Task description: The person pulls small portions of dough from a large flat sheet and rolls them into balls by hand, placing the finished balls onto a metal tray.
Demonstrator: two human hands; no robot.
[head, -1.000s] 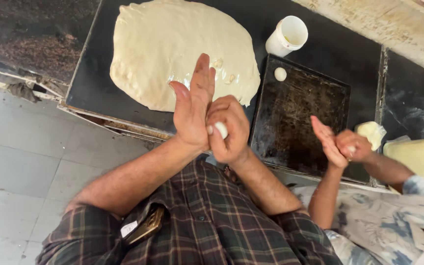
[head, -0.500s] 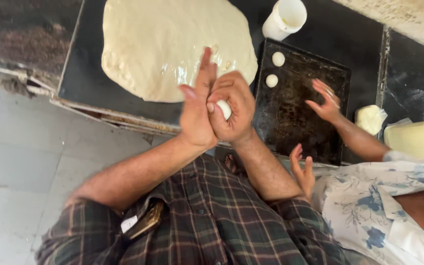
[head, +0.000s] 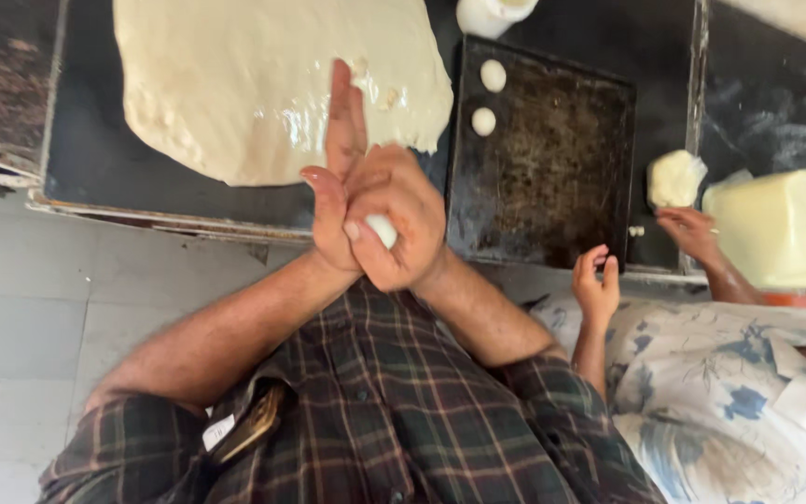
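Observation:
My left hand [head: 336, 173] is held flat with the fingers straight and pointing away from me. My right hand [head: 408, 219] is cupped against its palm. A small white dough ball [head: 382, 231] is pressed between the two hands and shows only partly under my right fingers. Both hands hover above the near edge of a dark counter [head: 86, 159]. Just beyond them on the counter lies a large pale sheet of dough [head: 254, 84]. To the right lies a dark baking tray [head: 562, 168] with two small dough balls [head: 493, 75] on it.
A white cup [head: 492, 14] stands behind the tray. A co-worker in a flowered top is at the right, with one hand [head: 594, 285] at the tray's near edge and the other hand [head: 687, 229] by a dough lump [head: 673, 177]. A big pale yellow block [head: 785, 229] lies beyond.
My hands stay together around the dough ball. A second small ball has appeared on the tray. The co-worker's hand left the tray and moved to the dough lump.

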